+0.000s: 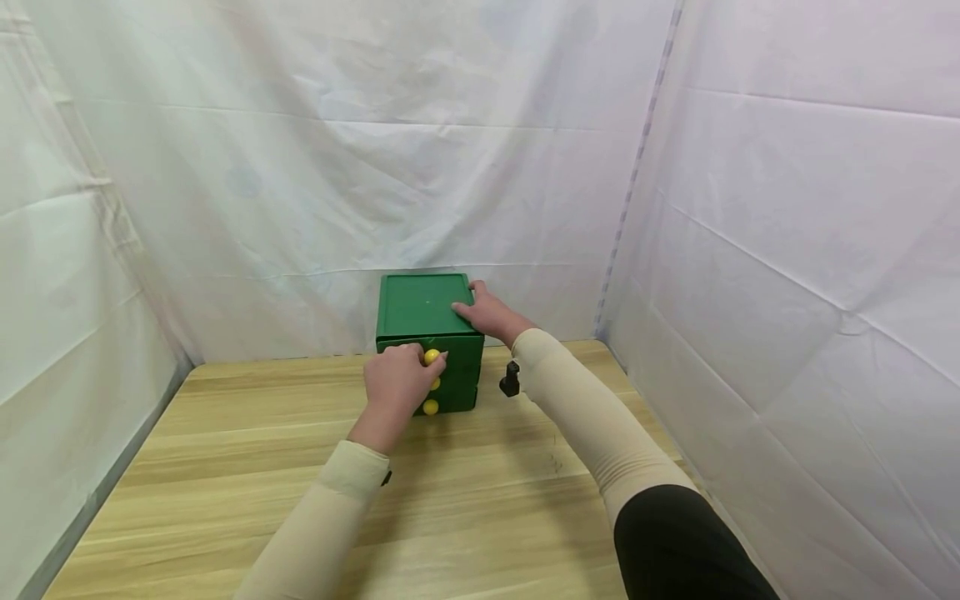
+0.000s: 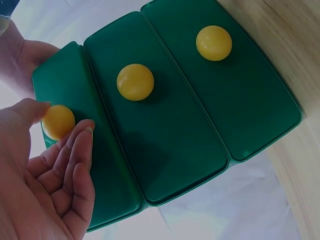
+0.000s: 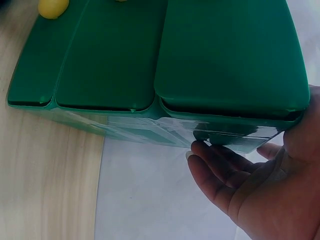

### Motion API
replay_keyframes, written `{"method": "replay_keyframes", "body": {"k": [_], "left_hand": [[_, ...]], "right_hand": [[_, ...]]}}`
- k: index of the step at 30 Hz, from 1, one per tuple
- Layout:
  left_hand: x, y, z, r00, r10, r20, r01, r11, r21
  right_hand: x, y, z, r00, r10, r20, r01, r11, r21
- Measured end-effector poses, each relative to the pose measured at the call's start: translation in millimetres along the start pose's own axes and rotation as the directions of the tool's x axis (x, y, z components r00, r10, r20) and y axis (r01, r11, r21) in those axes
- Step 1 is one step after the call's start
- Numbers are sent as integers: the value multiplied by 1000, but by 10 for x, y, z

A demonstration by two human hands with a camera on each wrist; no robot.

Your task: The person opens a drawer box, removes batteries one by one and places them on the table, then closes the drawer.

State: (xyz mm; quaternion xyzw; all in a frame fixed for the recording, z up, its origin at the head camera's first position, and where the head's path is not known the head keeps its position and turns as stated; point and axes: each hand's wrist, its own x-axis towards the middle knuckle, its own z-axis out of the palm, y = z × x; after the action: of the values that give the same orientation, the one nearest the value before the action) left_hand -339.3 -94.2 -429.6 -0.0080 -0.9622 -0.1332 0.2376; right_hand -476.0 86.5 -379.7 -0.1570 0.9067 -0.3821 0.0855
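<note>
Box [image 1: 420, 304], green, stands at the far side of the table [image 1: 225, 467], near the white sheet [image 1: 450, 183] behind it, its front turned my way. That front is three drawers [image 2: 170, 145], one above another, each with a round yellow knob. My left hand [image 1: 397, 379] pinches the top knob [image 2: 58, 122]: thumb on one side, fingers bent in on the other, clamped on the ball. Below it, the middle knob [image 2: 135, 82] and the bottom knob [image 1: 431, 407] are out of my grip. My right hand [image 1: 491, 315] rests at the box's right edge, thumb lying over the top, the other fingers [image 3: 210, 172] loose and a little apart along the side. Shiny strips, like clear tape, run across that side. A dark slit shows behind the edge of the top drawer's front; I cannot tell how far, if at all, it is pulled out. Beige sleeves [image 1: 592, 408] cover both my forearms, with black cloth [image 1: 675, 533] higher on the right, and a small black piece [image 1: 510, 379] sits at my right wrist.
</note>
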Motion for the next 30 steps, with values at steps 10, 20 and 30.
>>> {"method": "replay_keyframes", "body": {"k": [10, 20, 30], "left_hand": [[-7, -17, -5, 1000, 20, -4, -20, 1000, -8], [-34, -17, -20, 996, 63, -63, -65, 998, -28], [-76, -15, -31, 993, 87, -84, -89, 996, -29]], "right_hand": [[12, -2, 3, 1000, 12, 2, -12, 1000, -1], [16, -10, 8, 1000, 8, -2, -8, 1000, -9], [22, -1, -3, 1000, 10, 10, -9, 1000, -10]]}}
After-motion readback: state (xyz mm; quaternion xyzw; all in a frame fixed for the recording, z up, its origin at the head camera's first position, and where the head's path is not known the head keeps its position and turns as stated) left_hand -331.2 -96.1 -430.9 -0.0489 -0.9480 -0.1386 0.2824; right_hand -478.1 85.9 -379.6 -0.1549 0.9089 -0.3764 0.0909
